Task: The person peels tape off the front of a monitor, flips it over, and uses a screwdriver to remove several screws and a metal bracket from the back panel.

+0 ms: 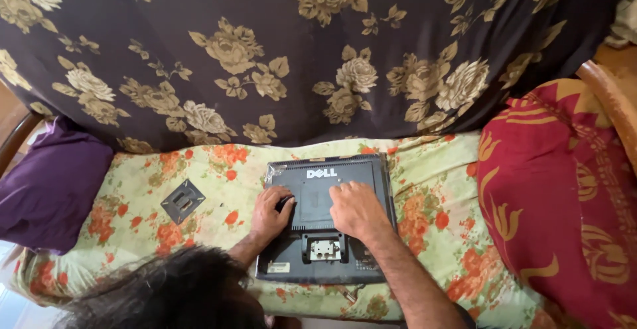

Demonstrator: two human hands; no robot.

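A black flat monitor (pixel 312 263) lies face down on a light green sheet with orange flowers (pixel 219 163). Its back shows a square recess with a pale metal mount plate (pixel 324 250). My left hand (pixel 269 215) rests on the monitor's left part, fingers curled around a small dark object that I cannot make out. My right hand (pixel 356 209) lies flat on the back panel, fingers pointing to the monitor's far edge. A separate dark square mounting bracket (pixel 182 200) lies on the sheet to the left of the monitor.
A dark cloth with beige roses (pixel 298 57) hangs across the back. A purple pillow (pixel 50 183) sits at the left, a red and gold cushion (pixel 564 196) at the right. Dark hair (pixel 166 292) fills the lower left.
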